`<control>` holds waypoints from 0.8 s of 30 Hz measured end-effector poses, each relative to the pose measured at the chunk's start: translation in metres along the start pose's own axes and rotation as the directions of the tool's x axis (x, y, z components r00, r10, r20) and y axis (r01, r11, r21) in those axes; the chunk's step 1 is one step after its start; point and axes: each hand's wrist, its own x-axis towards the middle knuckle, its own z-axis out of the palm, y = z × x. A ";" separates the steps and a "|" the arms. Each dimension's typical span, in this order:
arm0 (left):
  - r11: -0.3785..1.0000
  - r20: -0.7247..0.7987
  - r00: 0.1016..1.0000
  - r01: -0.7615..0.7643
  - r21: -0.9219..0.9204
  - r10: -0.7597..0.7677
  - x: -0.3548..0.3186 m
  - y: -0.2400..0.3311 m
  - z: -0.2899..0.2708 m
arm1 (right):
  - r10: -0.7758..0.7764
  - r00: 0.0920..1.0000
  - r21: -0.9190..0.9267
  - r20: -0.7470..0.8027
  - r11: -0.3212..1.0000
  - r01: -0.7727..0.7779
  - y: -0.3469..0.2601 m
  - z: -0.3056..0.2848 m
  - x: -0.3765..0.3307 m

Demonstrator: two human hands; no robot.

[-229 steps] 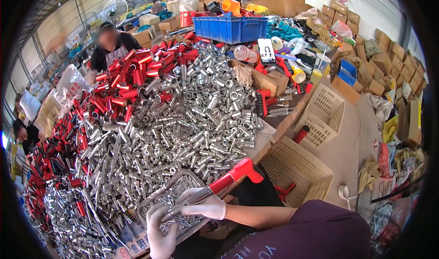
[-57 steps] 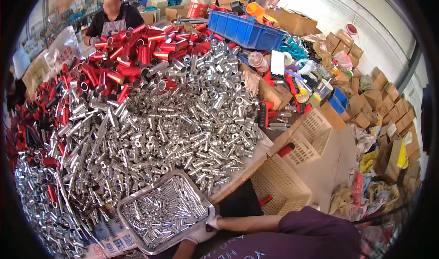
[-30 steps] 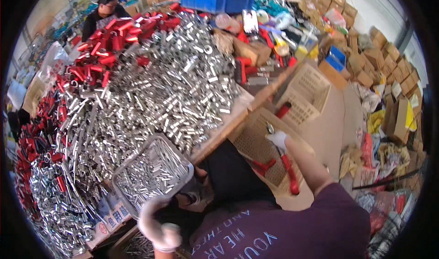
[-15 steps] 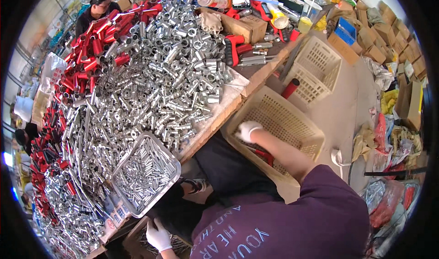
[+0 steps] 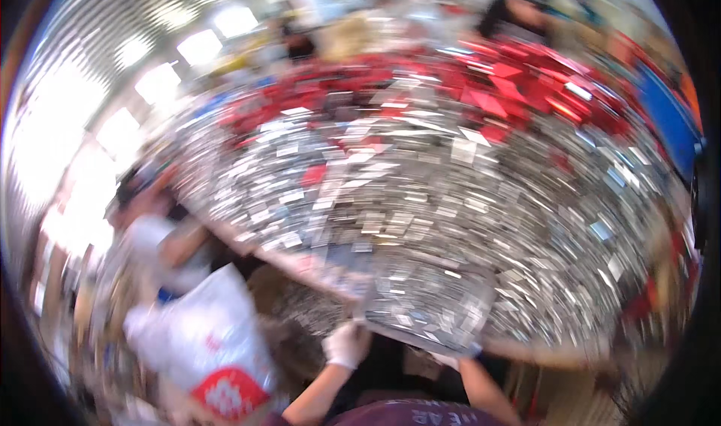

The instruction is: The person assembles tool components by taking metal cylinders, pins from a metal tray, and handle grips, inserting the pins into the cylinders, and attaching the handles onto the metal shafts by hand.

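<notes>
The whole picture is smeared by motion. A shallow metal tray (image 5: 409, 334) heaped with small silver metal parts sits at the near edge of the table. My left hand (image 5: 345, 343), in a white glove, grips the tray's near left corner. My right hand (image 5: 449, 360), also gloved, is at the tray's near edge and partly hidden under it; it seems to hold the rim. Both forearms come up from the lower edge.
The table (image 5: 315, 272) carries a large heap of silver parts (image 5: 466, 185), with red parts (image 5: 511, 88) behind. A person in a white top (image 5: 154, 238) is at the left beside a white sack with red print (image 5: 214, 347). Another person (image 5: 518, 13) is at the far side. A blue crate (image 5: 668, 118) is at the right.
The view has swung left, away from the beige baskets. My right hand has left the basket and come back to the tray. My left hand has risen to the tray's corner.
</notes>
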 end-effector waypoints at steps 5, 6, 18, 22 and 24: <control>0.998 -0.027 0.999 -0.043 0.042 0.044 -0.014 0.014 0.021 | 0.092 0.994 -0.691 0.062 0.723 -0.024 -0.042 0.008 0.003; 0.998 -0.016 0.999 -0.039 0.048 0.040 -0.019 0.014 0.019 | 0.087 0.995 -0.710 0.056 0.703 -0.022 -0.043 0.012 0.006; 0.986 0.086 0.985 -0.145 -0.087 0.152 -0.055 0.005 -0.009 | -0.458 0.889 -0.563 -0.007 0.737 0.375 -0.026 -0.014 0.050; 0.971 0.040 0.990 -0.125 -0.205 0.136 -0.077 0.005 -0.020 | -0.426 0.900 -0.575 -0.094 0.761 0.300 -0.038 0.025 -0.008; 0.968 0.033 0.994 -0.098 -0.232 0.109 -0.084 0.003 -0.023 | -0.429 0.897 -0.558 -0.103 0.772 0.305 -0.041 0.022 -0.009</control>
